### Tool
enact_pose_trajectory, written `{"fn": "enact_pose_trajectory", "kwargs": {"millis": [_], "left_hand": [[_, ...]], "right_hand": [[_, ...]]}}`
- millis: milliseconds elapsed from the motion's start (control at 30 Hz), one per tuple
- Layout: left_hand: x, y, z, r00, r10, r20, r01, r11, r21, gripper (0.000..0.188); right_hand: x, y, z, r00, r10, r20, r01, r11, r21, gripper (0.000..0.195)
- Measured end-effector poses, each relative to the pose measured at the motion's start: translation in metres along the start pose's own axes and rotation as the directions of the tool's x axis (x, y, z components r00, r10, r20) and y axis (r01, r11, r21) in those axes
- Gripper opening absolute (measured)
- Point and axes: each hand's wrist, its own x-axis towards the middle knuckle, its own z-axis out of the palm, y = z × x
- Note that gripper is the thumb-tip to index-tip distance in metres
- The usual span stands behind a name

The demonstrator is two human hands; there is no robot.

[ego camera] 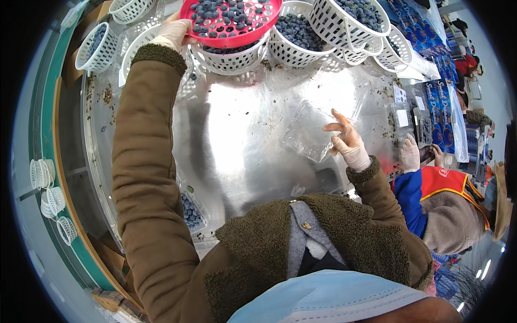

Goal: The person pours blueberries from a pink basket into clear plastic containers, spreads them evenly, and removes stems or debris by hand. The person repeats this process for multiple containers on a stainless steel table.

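My gloved left hand point(173, 34) grips the rim of a pink-red perforated plastic colander point(230, 40). Loose blueberries point(226, 14) are spread over its floor. Beneath the colander stands a white slotted basket point(230, 62) with more blueberries in it. Farther right, my gloved right hand point(349, 143) has its fingers spread at the edge of a clear plastic clamshell point(305, 129) on the steel table point(242, 153). Whether the fingertips touch the clamshell is hard to tell. Below my left forearm sits a clear punnet of blueberries point(192, 212), partly hidden by the sleeve.
More white baskets of blueberries point(299, 56) line the far side; one point(343, 34) rises above its neighbours. A small basket point(97, 48) stands far left. Plant debris point(107, 95) dots the table. At right, a co-worker's gloved hand point(410, 155) is beside labelled clamshells point(402, 117) and blue printed cartons point(440, 117).
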Motion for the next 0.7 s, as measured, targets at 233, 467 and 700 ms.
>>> {"fn": "enact_pose_trajectory", "kwargs": {"millis": [233,467,700], "left_hand": [[-0.009,0.003,0.008,0.994,0.027,-0.109,-0.016,0.995,0.101,0.054],[-0.001,0.005,-0.002,0.99,0.056,-0.13,-0.037,0.989,0.144,0.051],[0.0,0.006,-0.002,0.954,0.165,-0.252,-0.116,0.974,0.197,0.052]], "right_hand": [[0.002,0.02,-0.012,0.986,0.14,0.094,-0.148,0.986,0.083,0.059],[0.012,0.037,-0.017,0.905,0.294,0.308,-0.33,0.941,0.071,0.051],[0.014,0.046,-0.02,0.885,0.296,0.359,-0.347,0.934,0.087,0.051]]}}
